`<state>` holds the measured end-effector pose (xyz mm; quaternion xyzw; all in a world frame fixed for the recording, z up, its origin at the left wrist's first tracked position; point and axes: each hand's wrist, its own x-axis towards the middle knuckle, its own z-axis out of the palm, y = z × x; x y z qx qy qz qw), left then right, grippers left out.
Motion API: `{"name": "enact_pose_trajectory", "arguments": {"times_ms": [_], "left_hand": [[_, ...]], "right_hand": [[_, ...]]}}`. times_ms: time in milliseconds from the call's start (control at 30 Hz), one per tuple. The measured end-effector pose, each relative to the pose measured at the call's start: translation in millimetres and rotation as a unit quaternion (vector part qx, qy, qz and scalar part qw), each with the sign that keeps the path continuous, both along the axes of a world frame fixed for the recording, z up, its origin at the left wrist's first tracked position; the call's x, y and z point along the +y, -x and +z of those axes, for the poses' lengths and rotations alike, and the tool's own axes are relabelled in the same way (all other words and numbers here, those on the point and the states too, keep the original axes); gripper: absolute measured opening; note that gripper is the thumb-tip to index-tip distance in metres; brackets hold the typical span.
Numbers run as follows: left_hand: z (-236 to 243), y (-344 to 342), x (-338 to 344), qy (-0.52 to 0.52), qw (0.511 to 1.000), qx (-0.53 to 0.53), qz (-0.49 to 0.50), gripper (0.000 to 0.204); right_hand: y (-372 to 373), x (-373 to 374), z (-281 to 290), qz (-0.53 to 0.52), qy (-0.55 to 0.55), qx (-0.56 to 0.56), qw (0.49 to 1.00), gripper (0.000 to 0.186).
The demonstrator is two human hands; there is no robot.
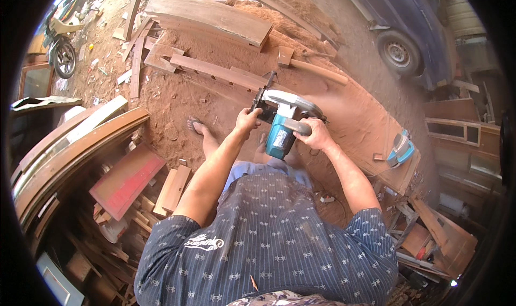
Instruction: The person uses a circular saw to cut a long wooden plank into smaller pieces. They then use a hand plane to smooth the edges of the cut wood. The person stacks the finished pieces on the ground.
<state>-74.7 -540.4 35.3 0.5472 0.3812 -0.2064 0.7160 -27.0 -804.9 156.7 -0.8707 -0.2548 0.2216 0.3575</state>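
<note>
I hold a teal-and-silver circular saw [281,137] with both hands at the centre. My left hand [248,121] is closed on the black part at the saw's left side; my right hand [316,135] wraps round its grey handle. The saw sits over the near end of a long reddish-brown plank [209,67], beside a sawdust-covered worktop [371,139]; whether the blade touches the wood is hidden. A second teal power tool [400,147] lies at the worktop's right end, and a pale wooden batten [317,71] lies beyond the saw.
Curved timbers [80,145] and a red-painted board [126,180] are stacked at left. Wide planks [209,18] lie ahead. A motorbike [64,56] stands at top left, a dark blue vehicle [424,32] at top right. Frames and scrap wood [451,131] crowd the right; my bare legs show below the saw.
</note>
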Motion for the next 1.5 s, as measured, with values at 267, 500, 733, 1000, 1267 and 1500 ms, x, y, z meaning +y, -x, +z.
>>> {"name": "enact_pose_trajectory", "arguments": {"times_ms": [267, 500, 733, 1000, 1267, 1500], "left_hand": [[0, -4, 39, -0.002, 1.0, 0.011, -0.005, 0.048], [-1, -6, 76, -0.01, 1.0, 0.004, 0.003, 0.046], [-10, -8, 111, -0.013, 1.0, -0.016, 0.007, 0.046], [-11, -15, 150, -0.002, 1.0, 0.0, 0.022, 0.039], [-18, -22, 193, -0.009, 1.0, 0.005, 0.03, 0.038], [-19, -27, 225, -0.034, 0.999, -0.008, 0.035, 0.042]], "right_hand": [[-2, 42, 5, 0.003, 0.011, -0.02, 1.0, 0.021], [-7, 79, 8, 0.008, 0.001, -0.008, 1.0, 0.023], [-11, 112, 3, 0.011, 0.03, -0.01, 0.999, 0.027], [-17, 149, -10, 0.011, 0.001, -0.016, 1.0, 0.027], [-25, 189, -27, 0.018, 0.008, 0.008, 1.0, 0.032], [-36, 230, -15, 0.033, 0.017, 0.001, 0.999, 0.027]]}}
